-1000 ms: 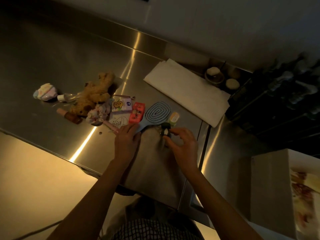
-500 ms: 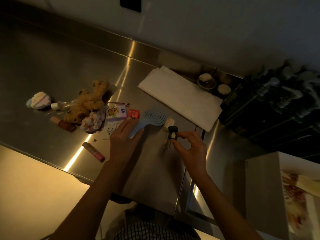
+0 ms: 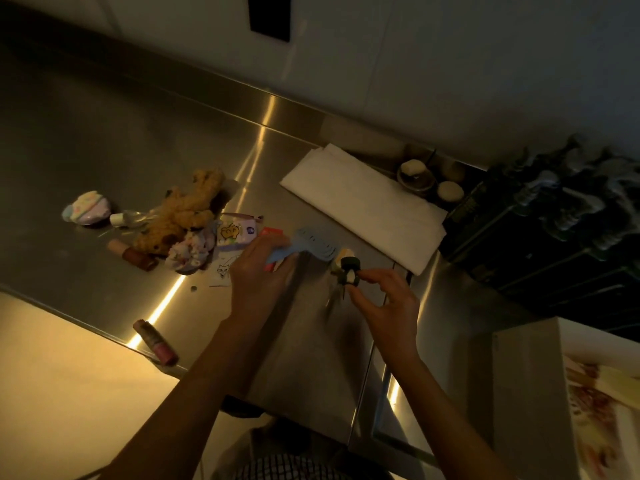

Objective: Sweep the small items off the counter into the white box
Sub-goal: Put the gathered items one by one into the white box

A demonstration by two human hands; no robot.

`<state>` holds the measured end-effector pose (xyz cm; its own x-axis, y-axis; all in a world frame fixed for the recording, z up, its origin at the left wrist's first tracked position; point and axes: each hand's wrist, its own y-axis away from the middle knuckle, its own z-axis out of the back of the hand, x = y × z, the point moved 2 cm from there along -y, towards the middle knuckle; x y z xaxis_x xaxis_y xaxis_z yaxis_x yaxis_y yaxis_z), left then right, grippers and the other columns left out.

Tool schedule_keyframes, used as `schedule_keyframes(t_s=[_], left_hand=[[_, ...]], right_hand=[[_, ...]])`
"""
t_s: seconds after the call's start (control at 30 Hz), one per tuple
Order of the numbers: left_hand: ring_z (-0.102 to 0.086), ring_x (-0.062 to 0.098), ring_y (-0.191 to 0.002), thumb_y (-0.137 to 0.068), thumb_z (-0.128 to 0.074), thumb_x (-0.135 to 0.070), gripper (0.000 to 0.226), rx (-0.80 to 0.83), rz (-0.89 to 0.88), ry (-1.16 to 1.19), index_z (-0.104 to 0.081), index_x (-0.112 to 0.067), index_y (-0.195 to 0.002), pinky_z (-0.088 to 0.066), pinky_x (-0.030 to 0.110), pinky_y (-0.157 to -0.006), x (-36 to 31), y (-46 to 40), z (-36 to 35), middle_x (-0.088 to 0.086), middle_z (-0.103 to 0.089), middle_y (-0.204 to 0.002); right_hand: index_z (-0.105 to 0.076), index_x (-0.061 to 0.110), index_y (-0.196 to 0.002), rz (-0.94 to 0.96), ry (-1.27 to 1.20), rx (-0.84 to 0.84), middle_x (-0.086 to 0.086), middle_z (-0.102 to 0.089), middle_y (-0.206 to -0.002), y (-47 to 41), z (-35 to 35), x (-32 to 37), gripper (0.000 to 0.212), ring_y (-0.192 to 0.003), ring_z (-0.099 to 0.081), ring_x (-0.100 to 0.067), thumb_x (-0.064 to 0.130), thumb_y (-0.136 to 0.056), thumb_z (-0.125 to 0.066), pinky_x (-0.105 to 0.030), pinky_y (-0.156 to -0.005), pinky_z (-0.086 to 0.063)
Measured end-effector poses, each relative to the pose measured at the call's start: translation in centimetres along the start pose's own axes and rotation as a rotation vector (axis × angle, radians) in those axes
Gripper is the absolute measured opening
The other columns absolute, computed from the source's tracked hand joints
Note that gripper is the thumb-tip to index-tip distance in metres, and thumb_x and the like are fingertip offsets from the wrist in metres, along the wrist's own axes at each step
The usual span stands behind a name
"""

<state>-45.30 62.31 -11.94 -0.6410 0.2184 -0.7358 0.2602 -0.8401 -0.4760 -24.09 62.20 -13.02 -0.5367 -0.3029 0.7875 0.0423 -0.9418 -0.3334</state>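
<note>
On the steel counter [image 3: 104, 140] my left hand [image 3: 258, 275] grips the handle of a blue hairbrush [image 3: 311, 245], lifted and tilted off the surface. My right hand [image 3: 384, 303] pinches a small dark green and white item [image 3: 349, 271]. To the left lie a tan plush toy [image 3: 183, 216], a pastel scrunchie [image 3: 192, 249], small cards [image 3: 235, 233], a red packet [image 3: 272, 232] partly behind my fingers, a pastel case [image 3: 86, 207] and a brown-capped tube [image 3: 130, 254]. A pink tube [image 3: 156, 341] lies at the counter's front edge. The white box [image 3: 530, 393] stands at the lower right.
A folded white cloth [image 3: 360, 206] lies at the back right of the counter. Behind it sit small round dishes [image 3: 415, 174]. A dark rack with metal fittings [image 3: 554, 216] fills the right side. A seam [image 3: 367, 375] splits the counter near the box.
My left hand has closed on the hairbrush and raised it off the counter. The pink tube has rolled down to the front edge. My right hand has lifted the green item slightly.
</note>
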Motion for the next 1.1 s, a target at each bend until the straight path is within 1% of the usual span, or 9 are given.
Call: schedule_keyframes(t_s=[0.17, 0.27, 0.37, 0.43, 0.5, 0.6, 0.73, 0.93, 1.1], left_hand=[[-0.056, 0.003, -0.095, -0.079, -0.074, -0.017, 0.029, 0.008, 0.14, 0.125, -0.059, -0.022, -0.103, -0.037, 0.003, -0.082, -2.9, -1.2, -0.6, -0.001, -0.065, -0.106], [-0.057, 0.006, -0.096, -0.074, -0.072, -0.026, 0.037, 0.042, 0.12, 0.186, -0.059, -0.015, -0.107, -0.041, 0.008, -0.084, -5.1, -2.0, -1.2, 0.001, -0.064, -0.106], [-0.06, 0.009, -0.099, -0.074, -0.073, -0.028, 0.043, 0.093, 0.101, 0.253, -0.058, -0.013, -0.112, -0.048, 0.022, -0.085, -8.0, -2.8, -2.2, 0.002, -0.065, -0.109], [-0.061, 0.004, -0.097, -0.078, -0.075, -0.016, 0.035, 0.125, 0.094, 0.323, -0.058, -0.015, -0.109, -0.048, 0.014, -0.082, -10.1, -3.0, -3.2, -0.002, -0.065, -0.107], [-0.06, 0.003, -0.103, -0.077, -0.075, -0.005, 0.04, 0.135, -0.007, 0.385, -0.056, -0.019, -0.109, -0.05, 0.016, -0.086, -12.1, -3.1, -4.5, -0.002, -0.065, -0.111], [-0.061, 0.007, -0.107, -0.072, -0.078, 0.001, 0.048, 0.166, -0.13, 0.449, -0.053, -0.019, -0.109, -0.052, 0.023, -0.087, -15.3, -2.9, -6.7, -0.001, -0.065, -0.113], [-0.061, 0.005, -0.105, -0.072, -0.079, -0.002, 0.043, 0.201, -0.27, 0.552, -0.056, -0.013, -0.107, -0.053, 0.024, -0.085, -20.3, -2.2, -9.4, 0.0, -0.065, -0.11], [-0.061, 0.009, -0.104, -0.074, -0.079, -0.005, 0.043, 0.262, -0.409, 0.65, -0.057, -0.014, -0.109, -0.052, 0.025, -0.088, -27.5, -0.6, -13.3, 0.003, -0.064, -0.109], [-0.061, 0.012, -0.106, -0.076, -0.077, -0.006, 0.038, 0.412, -0.492, 0.694, -0.057, -0.015, -0.108, -0.051, 0.024, -0.09, -33.5, 2.0, -16.6, 0.004, -0.064, -0.11]], right_hand=[[-0.068, 0.021, -0.097, 0.027, -0.003, -0.056, 0.006, -0.064, -0.097, -0.7, 1.8, 0.7, 0.023, -0.093, -0.058, -0.003, 0.018, -0.076, -0.075, -0.017, -0.08, -0.046], [-0.067, 0.022, -0.098, 0.052, -0.024, -0.108, 0.009, -0.063, -0.097, -0.8, 3.6, 1.1, 0.021, -0.093, -0.059, -0.005, 0.025, -0.078, -0.072, -0.017, -0.079, -0.046], [-0.066, 0.024, -0.1, 0.066, -0.013, -0.158, 0.017, -0.06, -0.1, -0.5, 6.2, 1.4, 0.022, -0.095, -0.058, -0.005, 0.031, -0.079, -0.069, -0.018, -0.08, -0.046], [-0.065, 0.026, -0.1, 0.076, 0.019, -0.215, 0.018, -0.06, -0.099, -0.4, 8.3, 1.5, 0.022, -0.095, -0.059, -0.005, 0.032, -0.079, -0.069, -0.023, -0.079, -0.049], [-0.065, 0.023, -0.1, 0.094, 0.075, -0.265, 0.011, -0.062, -0.099, 0.0, 10.8, 1.3, 0.022, -0.094, -0.06, -0.008, 0.031, -0.079, -0.069, -0.03, -0.077, -0.051], [-0.065, 0.023, -0.101, 0.083, 0.183, -0.322, 0.012, -0.059, -0.102, 0.9, 14.8, 1.2, 0.023, -0.093, -0.059, -0.005, 0.034, -0.08, -0.066, -0.03, -0.074, -0.052], [-0.069, 0.016, -0.097, 0.087, 0.235, -0.437, 0.003, -0.064, -0.097, 2.1, 21.0, 1.7, 0.024, -0.089, -0.061, -0.009, 0.033, -0.08, -0.067, -0.028, -0.074, -0.051], [-0.068, 0.013, -0.099, 0.101, 0.342, -0.568, 0.0, -0.065, -0.099, 4.4, 30.1, 2.2, 0.029, -0.093, -0.061, -0.009, 0.035, -0.082, -0.065, -0.024, -0.078, -0.049], [-0.065, 0.021, -0.1, 0.092, 0.367, -0.671, 0.009, -0.063, -0.1, 7.2, 36.9, 1.3, 0.025, -0.094, -0.06, -0.006, 0.04, -0.083, -0.063, -0.025, -0.078, -0.049]])
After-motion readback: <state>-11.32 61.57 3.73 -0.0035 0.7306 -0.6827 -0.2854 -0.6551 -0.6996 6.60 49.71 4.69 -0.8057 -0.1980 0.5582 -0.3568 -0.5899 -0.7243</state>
